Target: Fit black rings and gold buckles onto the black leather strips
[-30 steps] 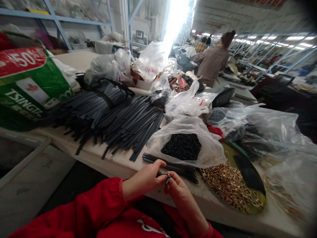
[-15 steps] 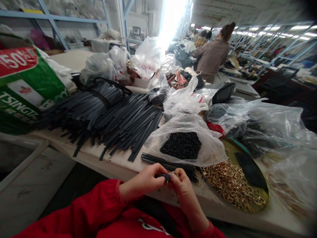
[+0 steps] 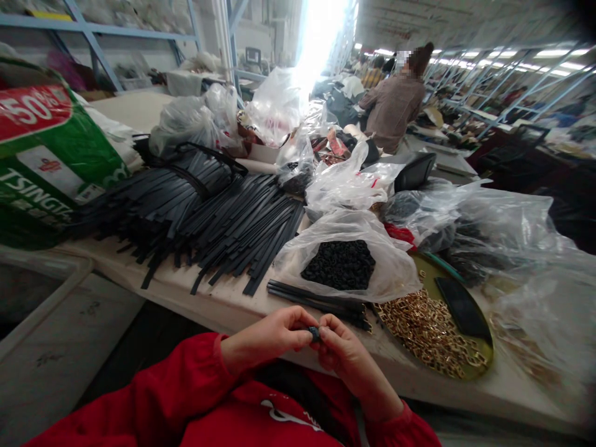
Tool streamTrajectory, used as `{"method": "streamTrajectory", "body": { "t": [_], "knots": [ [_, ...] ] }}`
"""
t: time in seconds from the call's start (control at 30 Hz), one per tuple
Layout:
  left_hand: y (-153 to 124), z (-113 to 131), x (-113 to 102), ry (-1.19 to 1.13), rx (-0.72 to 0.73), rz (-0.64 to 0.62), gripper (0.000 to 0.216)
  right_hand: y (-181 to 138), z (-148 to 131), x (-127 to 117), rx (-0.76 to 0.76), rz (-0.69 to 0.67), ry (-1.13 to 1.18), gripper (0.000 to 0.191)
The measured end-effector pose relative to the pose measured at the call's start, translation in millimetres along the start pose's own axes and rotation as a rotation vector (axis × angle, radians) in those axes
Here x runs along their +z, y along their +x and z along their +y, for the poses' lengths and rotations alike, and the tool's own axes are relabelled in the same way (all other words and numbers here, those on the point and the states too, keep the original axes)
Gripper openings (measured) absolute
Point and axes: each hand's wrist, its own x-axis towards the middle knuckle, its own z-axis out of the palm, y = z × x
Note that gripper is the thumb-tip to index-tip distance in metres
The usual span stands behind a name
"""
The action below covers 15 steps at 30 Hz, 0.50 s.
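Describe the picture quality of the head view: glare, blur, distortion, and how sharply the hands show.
Head view: a blown-out white glare at top centre washes out the background; the edges bend and smear from wide-angle distortion, worst over the plastic bags at right; corners darken. The left hand and right hand are evenly lit and fairly sharp, but the small dark part between them is too small to make out.

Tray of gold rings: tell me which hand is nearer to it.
Right. The right hand sits just left of the tray of gold rings, close to its near edge. The left hand lies farther left, beyond the right hand; both pinch a small dark piece between them.
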Motion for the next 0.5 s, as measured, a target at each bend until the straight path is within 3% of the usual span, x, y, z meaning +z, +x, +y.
{"method": "streamTrajectory", "body": {
  "t": [0.07,0.2,0.3,0.4,0.5],
  "knots": [
    [-1.9,-1.0,-0.3,0.022,-0.014,-0.019,0.029,-2.3,0.5,1.1,-0.023,0.021,-0.080,0.036],
    [-4.2,-0.3,3.0,0.094,-0.064,0.009,0.021,-7.8,4.6,2.9,-0.288,0.130,-0.508,0.026],
    [-5.4,0.4,6.1,0.091,-0.081,0.021,0.024,-10.1,10.1,1.3,-0.395,0.143,-0.748,0.019],
    [-6.5,0.9,4.0,0.099,-0.105,-0.032,0.035,-8.9,13.0,-0.9,-0.389,0.162,-0.770,0.018],
    [-7.0,1.9,-1.0,0.125,-0.115,-0.047,0.037,-6.3,11.1,-1.2,-0.310,0.149,-0.643,0.019]
  ]
}}
